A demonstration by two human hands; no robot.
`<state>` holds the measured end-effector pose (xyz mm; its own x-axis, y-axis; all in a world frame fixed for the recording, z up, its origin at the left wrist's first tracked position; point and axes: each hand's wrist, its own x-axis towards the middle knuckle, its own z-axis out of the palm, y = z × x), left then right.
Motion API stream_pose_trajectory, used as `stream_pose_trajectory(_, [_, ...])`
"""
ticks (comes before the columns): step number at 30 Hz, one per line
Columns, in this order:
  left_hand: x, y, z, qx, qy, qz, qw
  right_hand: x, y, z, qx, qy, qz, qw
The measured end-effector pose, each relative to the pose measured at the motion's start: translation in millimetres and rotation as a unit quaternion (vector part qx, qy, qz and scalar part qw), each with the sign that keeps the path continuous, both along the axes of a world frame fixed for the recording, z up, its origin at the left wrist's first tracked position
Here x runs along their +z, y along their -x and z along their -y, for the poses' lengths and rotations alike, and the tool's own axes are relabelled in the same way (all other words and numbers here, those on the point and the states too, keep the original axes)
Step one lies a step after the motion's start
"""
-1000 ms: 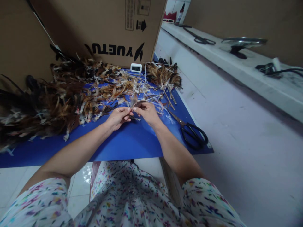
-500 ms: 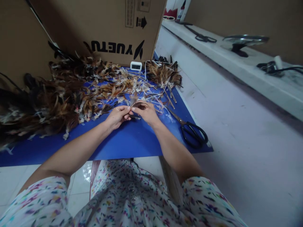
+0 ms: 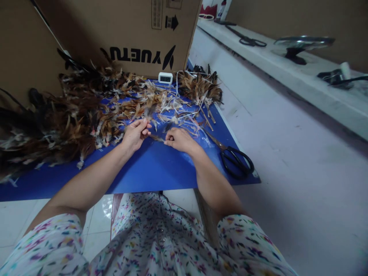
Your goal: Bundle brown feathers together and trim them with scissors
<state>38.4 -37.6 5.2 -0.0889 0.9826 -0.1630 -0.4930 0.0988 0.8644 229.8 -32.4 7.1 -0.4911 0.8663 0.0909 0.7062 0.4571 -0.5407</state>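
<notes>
Over the blue tabletop, my left hand is closed in a pinch on a small, fluffy grey feather that points up from its fingertips. My right hand is a short way to the right, thumb and fingers closed. A blurred dark feather shows just above its knuckles and seems held in it. Between the hands is a thin brown feather with a pale tip near my right thumb; whether it is held or lies on the table I cannot tell.
Heaped brown and black feathers cover the left. A tied feather bundle with sticks lies back right, behind black-handled scissors. A small white digital clock stands before a cardboard box. More scissors lie on the ledge.
My hands were together, fingertips meeting on the feather. Now they have parted: the left has moved left with the grey feather, and the right sits slightly lower and apart.
</notes>
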Motion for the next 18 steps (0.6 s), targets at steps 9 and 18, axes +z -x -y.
stream_pose_trajectory(9, [-1.8, 4.2, -3.4, 0.035, -0.011, 0.015, 0.999, -1.5, 1.4, -0.1, 0.006, 0.02, -0.04, 0.999])
stream_pose_trajectory(18, [-0.9, 5.0, -3.4, 0.055, -0.018, 0.014, 0.998, -6.7, 3.0, -9.3, -0.086, 0.169, -0.332, 0.924])
